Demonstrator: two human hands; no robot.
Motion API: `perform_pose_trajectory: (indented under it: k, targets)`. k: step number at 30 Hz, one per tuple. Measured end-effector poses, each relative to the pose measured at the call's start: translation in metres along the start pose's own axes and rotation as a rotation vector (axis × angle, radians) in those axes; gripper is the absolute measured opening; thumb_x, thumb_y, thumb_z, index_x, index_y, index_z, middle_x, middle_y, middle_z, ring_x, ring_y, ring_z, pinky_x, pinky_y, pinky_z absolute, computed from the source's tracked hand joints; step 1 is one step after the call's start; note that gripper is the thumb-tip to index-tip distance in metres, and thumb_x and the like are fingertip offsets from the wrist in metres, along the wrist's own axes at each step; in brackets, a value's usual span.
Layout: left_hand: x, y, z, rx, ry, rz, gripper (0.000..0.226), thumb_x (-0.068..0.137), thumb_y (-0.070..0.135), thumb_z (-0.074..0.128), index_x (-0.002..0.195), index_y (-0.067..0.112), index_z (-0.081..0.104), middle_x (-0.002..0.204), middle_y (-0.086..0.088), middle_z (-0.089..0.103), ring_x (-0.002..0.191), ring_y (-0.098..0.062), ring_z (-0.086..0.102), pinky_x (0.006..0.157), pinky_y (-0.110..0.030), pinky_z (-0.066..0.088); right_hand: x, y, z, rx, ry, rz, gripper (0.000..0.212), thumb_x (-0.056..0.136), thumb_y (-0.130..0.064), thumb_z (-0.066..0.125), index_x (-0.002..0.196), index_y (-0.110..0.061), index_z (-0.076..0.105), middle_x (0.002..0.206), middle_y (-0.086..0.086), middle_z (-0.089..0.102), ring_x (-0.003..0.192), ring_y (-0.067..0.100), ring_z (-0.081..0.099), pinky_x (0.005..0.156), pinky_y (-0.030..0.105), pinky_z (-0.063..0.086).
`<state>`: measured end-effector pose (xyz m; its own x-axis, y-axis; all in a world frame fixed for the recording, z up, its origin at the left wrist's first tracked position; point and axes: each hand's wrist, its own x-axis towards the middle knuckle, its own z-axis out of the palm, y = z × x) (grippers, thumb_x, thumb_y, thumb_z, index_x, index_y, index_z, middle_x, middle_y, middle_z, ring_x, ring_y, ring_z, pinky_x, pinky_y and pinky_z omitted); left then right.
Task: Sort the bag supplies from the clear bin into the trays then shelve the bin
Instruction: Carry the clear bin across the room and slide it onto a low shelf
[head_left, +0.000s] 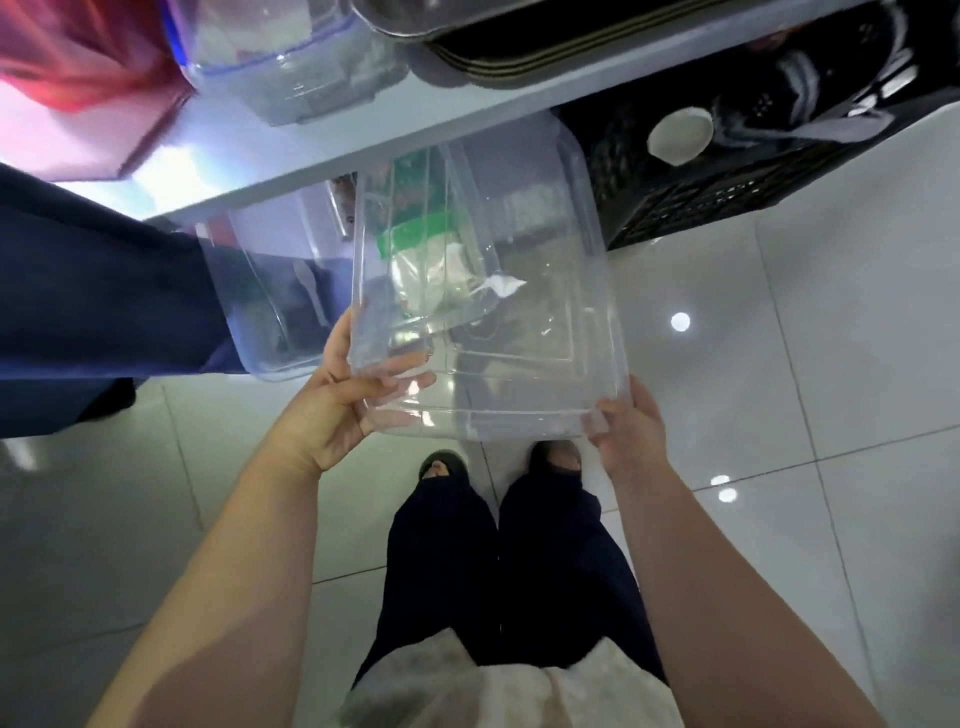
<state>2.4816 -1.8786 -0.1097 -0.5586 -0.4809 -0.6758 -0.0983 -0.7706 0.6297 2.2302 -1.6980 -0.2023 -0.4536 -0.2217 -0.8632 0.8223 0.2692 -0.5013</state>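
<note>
I hold the clear bin (545, 332) with both hands, tilted with its far end under the white shelf edge (322, 171). My left hand (343, 400) grips the near left corner, thumb on the side and fingers curled over the rim. My right hand (631, 431) grips the near right corner. The bin looks empty; through its clear walls I see green-and-white bags (415, 244) on the lower shelf behind it.
A second clear bin (260, 312) sits to the left under the shelf. Another person's dark-blue clothing (104, 291) stands at the left. A black crate (753, 171) with a white cup (680, 136) is at right. Containers and stacked trays (519, 57) sit on the shelf top. White tile floor lies below.
</note>
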Motion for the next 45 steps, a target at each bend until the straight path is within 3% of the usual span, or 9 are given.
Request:
perform_pose_trajectory:
  k: [6, 9, 16, 21, 25, 28, 31, 35, 45]
  targets:
    - [-0.037, -0.006, -0.043, -0.084, 0.118, -0.025, 0.082, 0.082, -0.010, 0.055, 0.138, 0.048, 0.040, 0.129, -0.018, 0.060, 0.118, -0.035, 0.058, 0.085, -0.060, 0.052, -0.063, 0.017, 0.024, 0.139, 0.132, -0.153, 0.057, 0.080, 0.017, 0.053, 0.121, -0.023, 0.059, 0.096, -0.003, 0.062, 0.067, 0.017, 0.061, 0.050, 0.025, 0.052]
    - [-0.049, -0.012, -0.063, -0.076, 0.264, 0.042, 0.075, 0.082, -0.007, 0.058, 0.144, 0.030, 0.038, 0.124, -0.011, 0.065, 0.110, -0.027, 0.061, 0.082, -0.046, 0.057, -0.077, 0.009, 0.046, 0.114, 0.070, -0.258, 0.055, 0.084, 0.011, 0.056, 0.123, -0.029, 0.059, 0.127, -0.002, 0.054, 0.099, 0.020, 0.061, 0.080, 0.036, 0.057]
    - [-0.043, -0.015, -0.108, 0.308, 0.711, 0.207, 0.041, 0.092, 0.019, 0.060, 0.131, 0.029, 0.055, 0.128, 0.005, 0.060, 0.121, -0.013, 0.053, 0.109, -0.037, 0.038, -0.063, 0.004, 0.139, -0.195, -0.071, -0.456, 0.058, 0.087, -0.001, 0.052, 0.138, -0.026, 0.044, 0.139, -0.012, 0.044, 0.093, -0.009, 0.060, 0.085, 0.026, 0.050]
    - [-0.015, -0.012, -0.134, 0.373, 0.851, 0.173, 0.046, 0.094, 0.027, 0.057, 0.139, 0.031, 0.046, 0.138, -0.004, 0.050, 0.128, -0.017, 0.046, 0.112, -0.041, 0.035, -0.026, 0.010, 0.185, -0.451, -0.143, -0.475, 0.057, 0.094, -0.006, 0.050, 0.142, -0.034, 0.035, 0.150, -0.011, 0.033, 0.129, 0.011, 0.040, 0.107, 0.036, 0.038]
    - [0.000, -0.006, -0.137, 0.250, 0.858, 0.244, 0.040, 0.097, 0.021, 0.053, 0.137, 0.023, 0.048, 0.129, 0.000, 0.060, 0.120, -0.018, 0.055, 0.107, -0.036, 0.041, -0.005, 0.007, 0.191, -0.631, -0.207, -0.394, 0.052, 0.098, -0.016, 0.047, 0.143, -0.037, 0.032, 0.151, -0.004, 0.034, 0.129, 0.016, 0.044, 0.102, 0.037, 0.042]
    - [-0.004, -0.008, -0.142, -0.043, 0.903, 0.136, 0.054, 0.095, 0.029, 0.057, 0.144, 0.032, 0.035, 0.121, 0.009, 0.058, 0.111, -0.017, 0.059, 0.094, -0.035, 0.050, 0.002, 0.001, 0.178, -0.518, -0.294, -0.288, 0.053, 0.098, -0.004, 0.046, 0.143, -0.028, 0.034, 0.129, -0.004, 0.056, 0.107, 0.013, 0.062, 0.078, 0.032, 0.057]
    - [-0.012, -0.024, -0.146, -0.315, 0.873, 0.027, 0.050, 0.094, 0.026, 0.061, 0.139, 0.022, 0.040, 0.115, 0.004, 0.058, 0.109, -0.018, 0.059, 0.089, -0.035, 0.050, 0.011, -0.005, 0.171, -0.498, -0.310, -0.220, 0.046, 0.096, -0.002, 0.049, 0.140, -0.014, 0.040, 0.123, 0.006, 0.061, 0.105, 0.019, 0.064, 0.087, 0.038, 0.055]
    - [-0.008, -0.031, -0.144, -0.318, 0.819, -0.060, 0.010, 0.096, 0.022, 0.057, 0.103, 0.016, 0.060, 0.105, -0.004, 0.062, 0.101, -0.019, 0.058, 0.082, -0.034, 0.051, 0.020, -0.005, 0.170, -0.417, -0.318, -0.109, 0.013, 0.095, -0.003, 0.051, 0.102, -0.006, 0.062, 0.112, 0.015, 0.064, 0.100, 0.023, 0.066, 0.098, 0.047, 0.049]
    - [0.013, -0.006, -0.134, -0.246, 0.826, -0.032, 0.014, 0.092, 0.038, 0.061, 0.092, 0.024, 0.059, 0.089, 0.004, 0.060, 0.090, -0.014, 0.058, 0.076, -0.034, 0.054, 0.006, 0.007, 0.155, -0.456, -0.198, -0.293, 0.024, 0.097, -0.017, 0.053, 0.117, -0.004, 0.057, 0.105, 0.011, 0.065, 0.092, 0.020, 0.066, 0.079, 0.031, 0.056]
